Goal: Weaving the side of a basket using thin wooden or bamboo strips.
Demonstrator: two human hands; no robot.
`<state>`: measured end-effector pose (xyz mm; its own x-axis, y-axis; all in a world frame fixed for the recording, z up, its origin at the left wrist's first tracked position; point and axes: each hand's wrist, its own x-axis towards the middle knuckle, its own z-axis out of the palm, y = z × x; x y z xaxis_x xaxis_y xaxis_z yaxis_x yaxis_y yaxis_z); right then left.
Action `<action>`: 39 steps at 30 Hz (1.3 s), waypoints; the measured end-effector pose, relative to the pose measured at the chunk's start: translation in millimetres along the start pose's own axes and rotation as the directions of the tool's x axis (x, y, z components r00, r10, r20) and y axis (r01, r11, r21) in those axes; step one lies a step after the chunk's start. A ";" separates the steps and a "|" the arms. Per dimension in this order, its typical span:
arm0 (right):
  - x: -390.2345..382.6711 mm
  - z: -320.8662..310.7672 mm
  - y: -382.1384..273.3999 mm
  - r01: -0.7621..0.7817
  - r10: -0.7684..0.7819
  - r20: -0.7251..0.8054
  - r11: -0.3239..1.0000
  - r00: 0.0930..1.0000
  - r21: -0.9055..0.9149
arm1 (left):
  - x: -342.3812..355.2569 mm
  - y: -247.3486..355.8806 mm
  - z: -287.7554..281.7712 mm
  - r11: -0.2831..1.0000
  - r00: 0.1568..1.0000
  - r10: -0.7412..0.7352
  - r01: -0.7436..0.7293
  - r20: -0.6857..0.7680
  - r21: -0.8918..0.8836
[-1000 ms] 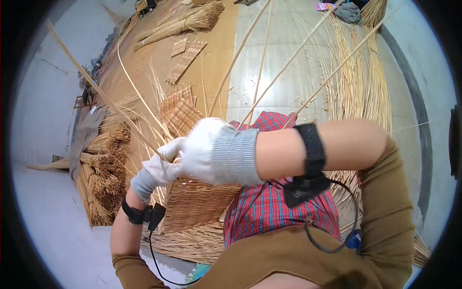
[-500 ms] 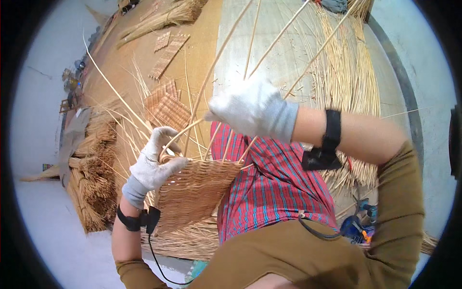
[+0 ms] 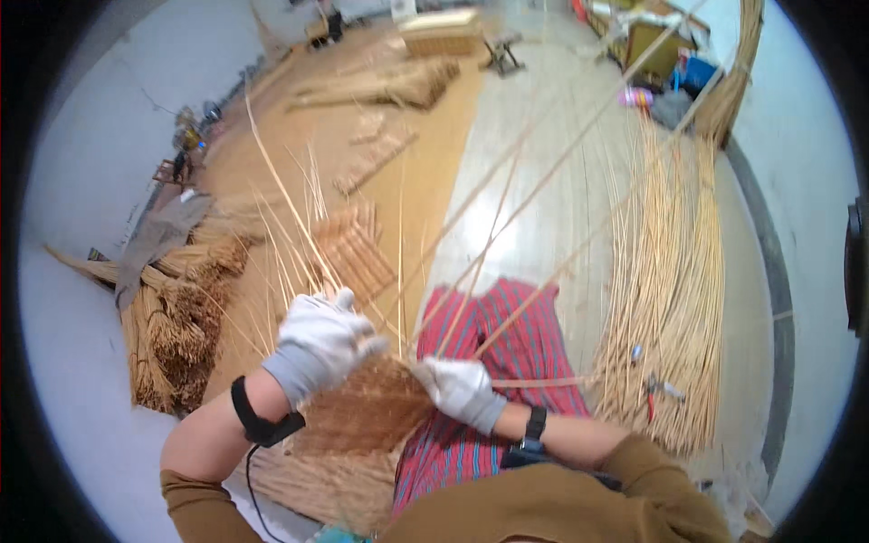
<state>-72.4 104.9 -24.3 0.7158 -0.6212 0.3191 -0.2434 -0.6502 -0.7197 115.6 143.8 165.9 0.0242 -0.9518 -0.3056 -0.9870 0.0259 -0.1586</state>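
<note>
A brown woven wicker panel (image 3: pixel 362 412) stands before me, blurred by motion, with long pale rods rising from its upper edge. My left hand (image 3: pixel 324 337), in a white glove, bends its fingers over the panel's upper left edge and grips it there. At the upper right corner my gloved right hand (image 3: pixel 457 389) is closed, its fingertips pinching a wicker strand (image 3: pixel 543 383) whose length runs out to the right. The exact grip of both hands is partly hidden by the gloves and smeared.
Loose rods (image 3: pixel 670 299) lie in a broad spread on the right. Bundled straw-coloured stalks (image 3: pixel 172 348) are piled at the left. Beyond the panel lie finished woven pieces (image 3: pixel 358 249) and another stalk bundle (image 3: pixel 380 86). Pliers with red handles (image 3: pixel 654 394) rest on the right-hand rods.
My right hand has come down from above the upright rods to the panel's right corner. The left hand has shifted over the edge. The view has tipped up, showing more floor.
</note>
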 end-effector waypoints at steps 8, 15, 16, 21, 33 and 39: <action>-29.3 -38.1 -0.3 -0.160 0.215 0.368 0.972 0.905 -0.174 | -17.8 3.4 -0.3 0.999 0.971 0.012 -0.023 0.240 0.045; 16.8 -47.5 -14.6 -0.233 0.229 0.359 0.972 0.905 -0.033 | -45.9 -1.7 -51.5 0.992 0.997 -0.025 0.015 0.072 0.125; 36.3 -45.6 -26.3 -0.298 0.205 0.440 0.942 0.874 0.153 | -54.0 -6.2 -71.4 0.982 0.997 -0.070 0.063 0.036 0.180; 127.0 -74.7 -87.2 -0.229 0.021 0.506 0.907 0.862 0.354 | -111.5 -29.2 -169.0 0.959 0.961 -0.116 0.174 -0.252 0.224; 181.9 -264.5 -130.9 0.420 -0.475 -0.146 0.859 0.868 -0.294 | -107.0 -35.1 -144.8 0.981 0.256 -0.149 -0.079 -0.955 -0.175; 138.1 -229.6 -63.5 0.210 -0.217 0.035 0.873 0.976 -0.439 | -25.3 -20.2 -38.8 0.923 0.404 -0.239 -0.186 -0.883 -0.336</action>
<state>-108.4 -40.0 207.1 0.7741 -0.4498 0.4455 -0.3500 -0.8905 -0.2908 128.7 155.5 213.3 0.1058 -0.6603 0.7435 -0.9692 0.0986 0.2255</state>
